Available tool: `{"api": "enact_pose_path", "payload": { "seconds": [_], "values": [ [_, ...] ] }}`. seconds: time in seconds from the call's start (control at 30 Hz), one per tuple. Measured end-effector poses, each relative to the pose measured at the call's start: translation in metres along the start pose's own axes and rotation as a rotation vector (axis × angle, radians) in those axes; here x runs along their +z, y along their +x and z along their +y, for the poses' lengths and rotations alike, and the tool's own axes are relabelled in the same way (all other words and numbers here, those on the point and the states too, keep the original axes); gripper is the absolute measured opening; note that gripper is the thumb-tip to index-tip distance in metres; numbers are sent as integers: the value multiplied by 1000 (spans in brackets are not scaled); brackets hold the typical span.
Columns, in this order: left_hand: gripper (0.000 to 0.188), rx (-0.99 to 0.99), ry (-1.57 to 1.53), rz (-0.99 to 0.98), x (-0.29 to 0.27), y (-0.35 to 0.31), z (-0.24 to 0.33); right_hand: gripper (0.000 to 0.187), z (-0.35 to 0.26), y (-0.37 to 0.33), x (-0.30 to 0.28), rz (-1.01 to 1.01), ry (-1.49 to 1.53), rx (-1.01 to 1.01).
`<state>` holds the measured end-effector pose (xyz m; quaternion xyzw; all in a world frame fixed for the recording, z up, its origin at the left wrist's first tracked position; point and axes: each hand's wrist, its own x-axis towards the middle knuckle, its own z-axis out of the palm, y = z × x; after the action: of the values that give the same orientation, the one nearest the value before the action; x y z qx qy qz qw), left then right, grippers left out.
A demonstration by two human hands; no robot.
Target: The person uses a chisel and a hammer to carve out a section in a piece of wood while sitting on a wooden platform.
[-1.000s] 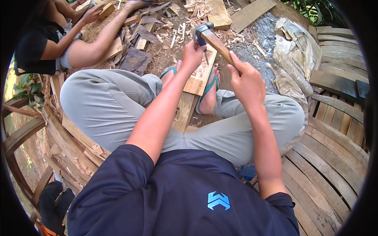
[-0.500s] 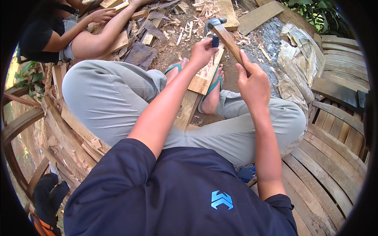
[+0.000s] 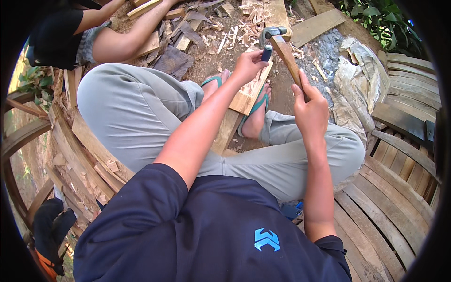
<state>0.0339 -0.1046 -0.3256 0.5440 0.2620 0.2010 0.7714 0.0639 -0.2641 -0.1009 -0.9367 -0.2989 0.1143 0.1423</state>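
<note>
Chisel upright on the plank at 12 o'clock, our left hand pinching its handle. Our right hand grips the hammer, head just above the chisel. We judge carving partly done: chips lie around.

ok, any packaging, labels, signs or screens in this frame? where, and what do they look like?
No signs or screens.
Crumpled sack or paper wrapping: on the ground at upper right, beside the wooden slats; pale beige, creased; print not legible.
Logo on shirt: lower centre, on the person's dark navy top; small angular light-blue emblem.
</note>
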Motion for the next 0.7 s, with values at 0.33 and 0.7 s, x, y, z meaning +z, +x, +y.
{"api": "enact_pose_path", "payload": {
  "seconds": [0.33, 0.7],
  "values": [
    [45, -81, -6, -111, -3, -7, 13, 41, 6, 2, -2, -41, 5, 57],
    [47, -194, 67, -253, 0, -16, 27, 41, 19, -1, 3, -58, 44, 65]
  ]
}}
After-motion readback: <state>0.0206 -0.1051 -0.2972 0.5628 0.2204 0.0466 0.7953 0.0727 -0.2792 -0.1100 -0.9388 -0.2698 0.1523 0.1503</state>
